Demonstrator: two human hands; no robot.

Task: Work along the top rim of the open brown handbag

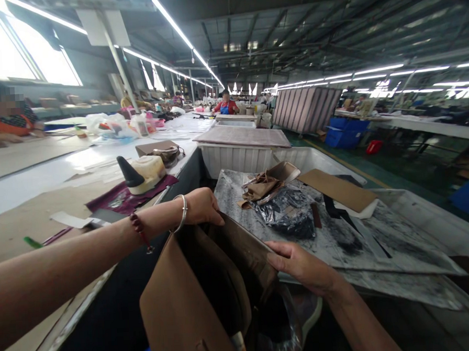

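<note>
A brown handbag (178,299) hangs open in front of me, its dark inside and a middle divider showing. My left hand (201,206) is closed over the far top edge of the bag at its left end. Further right along that same edge, my right hand (296,261) pinches the rim between thumb and fingers. Clear plastic wrap (290,329) shows by the bag's lower right side. The bag's bottom lies outside the view.
Left of me, a worktable (20,218) carries a glue bottle (146,172) on purple material. Right, a smudged board (235,186) over white bins holds brown pieces (264,187), a black plastic bundle (287,212) and a tan panel (337,190). Co-workers sit at the left and far ahead.
</note>
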